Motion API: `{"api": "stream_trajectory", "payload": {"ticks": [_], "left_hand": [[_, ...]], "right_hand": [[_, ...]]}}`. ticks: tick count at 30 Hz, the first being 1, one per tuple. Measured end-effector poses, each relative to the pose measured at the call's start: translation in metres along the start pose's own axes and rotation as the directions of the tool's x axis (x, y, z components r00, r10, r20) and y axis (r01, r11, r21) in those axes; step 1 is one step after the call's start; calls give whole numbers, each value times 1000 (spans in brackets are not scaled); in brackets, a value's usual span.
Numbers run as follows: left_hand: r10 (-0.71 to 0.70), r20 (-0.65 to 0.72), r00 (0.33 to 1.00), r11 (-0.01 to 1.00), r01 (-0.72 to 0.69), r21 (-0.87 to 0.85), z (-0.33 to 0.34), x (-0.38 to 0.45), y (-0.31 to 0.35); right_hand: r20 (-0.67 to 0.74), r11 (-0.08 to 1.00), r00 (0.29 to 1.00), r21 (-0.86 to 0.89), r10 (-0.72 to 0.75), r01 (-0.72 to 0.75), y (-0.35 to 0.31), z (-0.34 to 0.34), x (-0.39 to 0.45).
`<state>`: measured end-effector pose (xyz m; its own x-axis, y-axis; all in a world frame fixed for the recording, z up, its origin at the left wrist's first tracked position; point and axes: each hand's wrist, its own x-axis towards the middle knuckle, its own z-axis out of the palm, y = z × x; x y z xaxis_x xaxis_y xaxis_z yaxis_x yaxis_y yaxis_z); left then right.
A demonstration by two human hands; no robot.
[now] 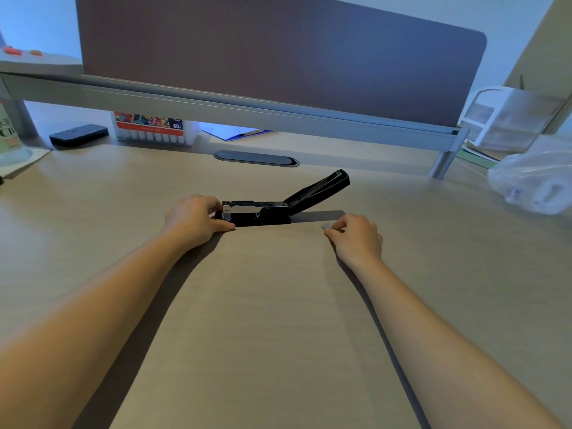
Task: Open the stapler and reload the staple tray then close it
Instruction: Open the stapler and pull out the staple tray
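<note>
A black stapler (263, 216) lies on the wooden desk, its lid (318, 190) swung up and back to the right, baring the shiny metal staple tray (247, 209). My left hand (195, 219) grips the stapler's left front end, thumb along its near side. My right hand (356, 236) rests on the desk to the stapler's right, fingertips pinched on a small silvery strip of staples (326, 226) that touches the desk.
A dark oval cable grommet (256, 158) sits behind the stapler. A marker box (153, 128), a black flat device (79, 135) and a blue clipboard (235, 133) lie under the raised shelf. A clear plastic bag (535, 181) and white organizer (507, 119) stand at right.
</note>
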<state>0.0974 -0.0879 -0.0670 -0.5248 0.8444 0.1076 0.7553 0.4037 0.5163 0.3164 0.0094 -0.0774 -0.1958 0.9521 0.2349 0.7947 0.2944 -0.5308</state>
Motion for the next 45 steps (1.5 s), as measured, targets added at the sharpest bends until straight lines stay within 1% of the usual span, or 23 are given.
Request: {"api": "stream_trajectory", "payload": {"ticks": [2, 4, 6, 8, 10, 13, 18, 22, 24, 29, 32, 45], "left_hand": [[3, 4, 1000, 1000, -3, -8, -1, -2, 1], [7, 9, 1000, 1000, -7, -17, -3, -8, 1], [11, 16, 1000, 1000, -11, -14, -5, -16, 2], [17, 25, 1000, 1000, -17, -8, -7, -28, 4], [25, 35, 999, 1000, -25, -7, -10, -44, 4], [46, 43, 998, 999, -47, 8, -14, -69, 3], [107, 63, 992, 992, -111, 58, -18, -105, 1], [136, 69, 988, 987, -141, 71, -19, -118, -3], [134, 66, 989, 990, -137, 44, -18, -119, -5], [140, 49, 989, 990, -138, -44, -16, -114, -9], [141, 42, 989, 989, -139, -53, -15, -114, -10], [144, 43, 989, 988, -141, -68, -15, -115, -10]], "right_hand": [[13, 995, 997, 61, -77, 76, -3, -1, -7], [51, 973, 983, 160, -177, 167, -8, -5, -19], [101, 935, 957, 262, -273, 240, -18, -12, -38], [120, 897, 927, 323, -354, 301, -27, -19, -56], [106, 868, 918, 382, -383, 318, -36, -25, -71], [95, 839, 918, 449, -386, 306, -49, -32, -89], [53, 828, 882, 375, -468, 417, -64, -37, -108], [85, 810, 830, 294, -552, 508, -73, -32, -112], [108, 806, 814, 267, -570, 529, -76, -27, -111], [154, 812, 803, 223, -576, 540, -75, -21, -106], [182, 815, 798, 218, -574, 537, -74, -21, -106], [224, 816, 788, 240, -573, 525, -75, -23, -104]]}}
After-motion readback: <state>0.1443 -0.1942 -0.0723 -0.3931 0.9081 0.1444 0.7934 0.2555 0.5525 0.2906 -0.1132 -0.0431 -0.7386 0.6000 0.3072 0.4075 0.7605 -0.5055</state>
